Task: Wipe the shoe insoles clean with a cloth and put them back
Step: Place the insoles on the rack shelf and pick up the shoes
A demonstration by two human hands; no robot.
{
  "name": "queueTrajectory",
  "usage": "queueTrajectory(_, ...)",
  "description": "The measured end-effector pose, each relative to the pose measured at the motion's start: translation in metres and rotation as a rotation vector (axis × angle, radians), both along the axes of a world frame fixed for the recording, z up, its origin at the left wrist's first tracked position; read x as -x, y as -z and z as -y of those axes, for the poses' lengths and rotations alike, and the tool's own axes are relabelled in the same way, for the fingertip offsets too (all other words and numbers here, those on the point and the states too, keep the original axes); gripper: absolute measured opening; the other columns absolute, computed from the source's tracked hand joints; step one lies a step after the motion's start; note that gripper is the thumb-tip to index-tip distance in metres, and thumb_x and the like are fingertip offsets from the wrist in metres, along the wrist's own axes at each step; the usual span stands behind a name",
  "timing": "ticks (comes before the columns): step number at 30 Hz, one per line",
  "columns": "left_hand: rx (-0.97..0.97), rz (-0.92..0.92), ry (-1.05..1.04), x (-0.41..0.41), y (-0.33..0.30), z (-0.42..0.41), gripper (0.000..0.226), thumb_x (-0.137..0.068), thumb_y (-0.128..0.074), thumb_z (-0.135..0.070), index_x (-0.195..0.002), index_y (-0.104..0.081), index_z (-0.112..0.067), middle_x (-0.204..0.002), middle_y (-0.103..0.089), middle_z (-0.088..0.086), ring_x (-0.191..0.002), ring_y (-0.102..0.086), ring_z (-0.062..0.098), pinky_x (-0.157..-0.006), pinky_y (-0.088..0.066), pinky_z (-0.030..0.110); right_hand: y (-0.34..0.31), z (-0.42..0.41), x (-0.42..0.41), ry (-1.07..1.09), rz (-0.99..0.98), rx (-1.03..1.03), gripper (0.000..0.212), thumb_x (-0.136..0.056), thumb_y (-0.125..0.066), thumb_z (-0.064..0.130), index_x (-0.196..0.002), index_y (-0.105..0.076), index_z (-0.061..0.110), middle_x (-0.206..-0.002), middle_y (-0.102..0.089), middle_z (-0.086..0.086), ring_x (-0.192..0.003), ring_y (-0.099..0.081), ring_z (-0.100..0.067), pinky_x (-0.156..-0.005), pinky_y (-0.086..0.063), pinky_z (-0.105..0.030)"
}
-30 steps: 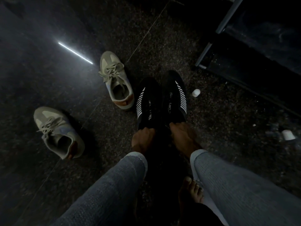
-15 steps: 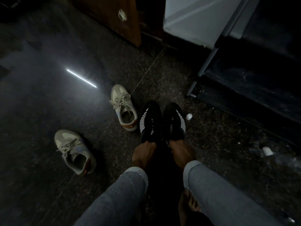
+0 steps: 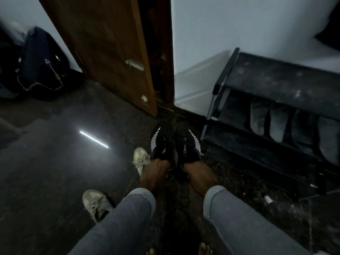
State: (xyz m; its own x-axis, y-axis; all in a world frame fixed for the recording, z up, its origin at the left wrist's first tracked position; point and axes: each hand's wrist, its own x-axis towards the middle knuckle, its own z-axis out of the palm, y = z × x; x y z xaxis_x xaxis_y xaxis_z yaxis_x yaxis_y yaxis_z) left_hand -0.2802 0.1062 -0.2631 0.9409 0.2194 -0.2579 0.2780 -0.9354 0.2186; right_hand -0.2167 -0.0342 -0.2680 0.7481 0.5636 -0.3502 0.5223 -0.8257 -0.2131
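Now each hand, left hand (image 3: pixel 156 169) and right hand (image 3: pixel 197 173), has fingers clamped on 1 black shoe (image 3: pixel 162 142).

Two shoes (image 3: pixel 173 144) sit side by side between a door (image 3: pixel 110 50) behind and a rack (image 3: pixel 276 100) to their right; two sneakers (image 3: pixel 140 159) lie left.

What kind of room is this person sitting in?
Probably a home entryway: a shoe rack with footwear stands against the wall, a wooden door is beside it, and shoes lie on the dark stone floor.
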Motion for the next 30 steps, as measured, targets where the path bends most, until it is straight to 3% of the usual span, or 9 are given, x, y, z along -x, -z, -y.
queueTrajectory(4, 0.035, 0.020, 0.026, -0.007, -0.057, -0.003, 0.019, -0.091, -0.056, -0.021, -0.106, -0.062, -0.012, -0.108, -0.065, 0.012, -0.102, -0.062, 0.029, -0.085, -0.051, 0.039, -0.057, 0.007, -0.009, -0.072, 0.097, -0.132, 0.026, -0.093, -0.046, 0.013, -0.117, -0.056, 0.010, -0.119, -0.056, -0.018, -0.111, -0.055, -0.034, -0.084, -0.045, -0.037)
queueTrajectory(9, -0.025, 0.130, 0.049, -0.012, -0.119, -0.006, 0.017, -0.088, -0.059, -0.025, -0.100, -0.062, -0.012, -0.104, -0.066, 0.014, -0.100, -0.063, 0.035, -0.082, -0.051, 0.039, -0.124, 0.007, -0.017, -0.124, 0.174, -0.179, 0.019, -0.090, -0.051, 0.016, -0.107, -0.058, 0.011, -0.112, -0.060, -0.018, -0.105, -0.059, -0.035, -0.077, -0.044, -0.034)
queueTrajectory(18, -0.131, 0.232, 0.125, -0.058, -0.209, 0.015, 0.015, -0.089, -0.056, -0.011, -0.105, -0.059, -0.009, -0.104, -0.064, 0.015, -0.098, -0.063, 0.034, -0.082, -0.052, 0.043, -0.215, 0.034, -0.054, -0.067, 0.324, -0.228, 0.022, -0.090, -0.051, 0.008, -0.112, -0.059, 0.009, -0.112, -0.062, -0.018, -0.103, -0.060, -0.036, -0.072, -0.041, -0.034)
queueTrajectory(30, -0.115, 0.347, 0.350, -0.180, -0.240, 0.109, 0.019, -0.084, -0.060, -0.008, -0.103, -0.061, -0.010, -0.105, -0.063, 0.018, -0.099, -0.062, 0.039, -0.079, -0.050, 0.041, -0.249, 0.132, -0.140, 0.186, 0.347, -0.184, 0.017, -0.089, -0.051, 0.007, -0.102, -0.060, 0.008, -0.105, -0.063, -0.017, -0.096, -0.061, -0.035, -0.075, -0.046, -0.034)
